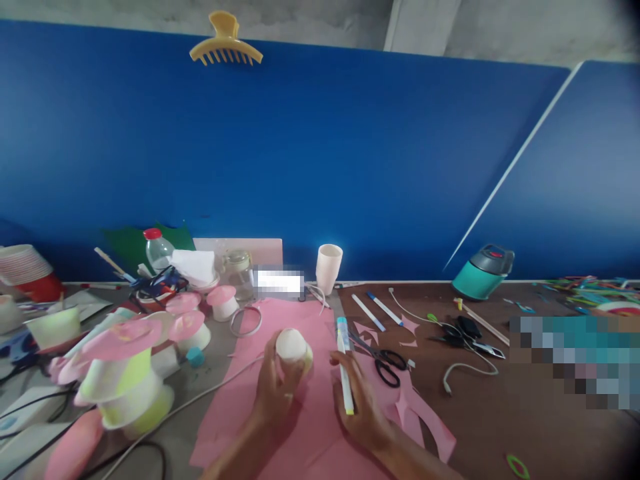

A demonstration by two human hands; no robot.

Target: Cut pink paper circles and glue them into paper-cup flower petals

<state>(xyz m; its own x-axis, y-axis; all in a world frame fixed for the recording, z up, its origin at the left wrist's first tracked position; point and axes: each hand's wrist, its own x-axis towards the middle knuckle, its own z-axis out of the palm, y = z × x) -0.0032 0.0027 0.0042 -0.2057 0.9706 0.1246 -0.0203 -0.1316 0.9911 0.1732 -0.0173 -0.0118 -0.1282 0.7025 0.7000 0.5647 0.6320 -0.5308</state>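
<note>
My left hand (274, 383) is wrapped round a small white paper cup (291, 345) above a sheet of pink paper (300, 440). The cup's pale round end faces up. In my right hand (363, 407) is a white marker (345, 373) with a light-blue end and a yellow end, pointing away from me. A pair of black-handled scissors (387, 369) lies just right of that hand, among pink paper scraps (401, 407).
Pink and white cup shapes (125, 380) crowd the left side, crossed by a pale cable (200, 398). A stack of white cups (329, 267) stands at the back. Two pens (369, 312) and a teal flask (480, 277) are to the right.
</note>
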